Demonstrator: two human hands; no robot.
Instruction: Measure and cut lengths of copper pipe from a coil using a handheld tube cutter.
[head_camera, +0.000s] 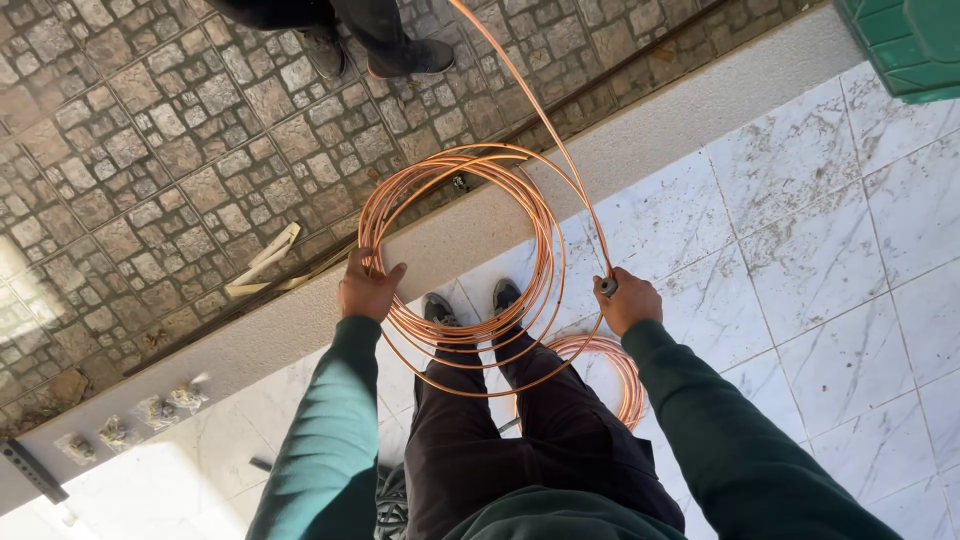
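A coil of thin copper tubing (540, 215) hangs in front of me over my shoes. My left hand (366, 289) grips the left side of the coil. My right hand (626, 299) is closed around the free run of copper tube (520, 85), which rises away to the top of the view. A second, smaller copper coil (618, 362) lies on the tiled floor behind my right leg.
I stand on white marble tiles (820, 260) at a grey concrete ledge (660, 130). Below lies cobbled paving (150, 150), where another person's shoes (400, 55) show. Small bags of fittings (150, 412) sit on the ledge. A green bin (905, 45) is top right.
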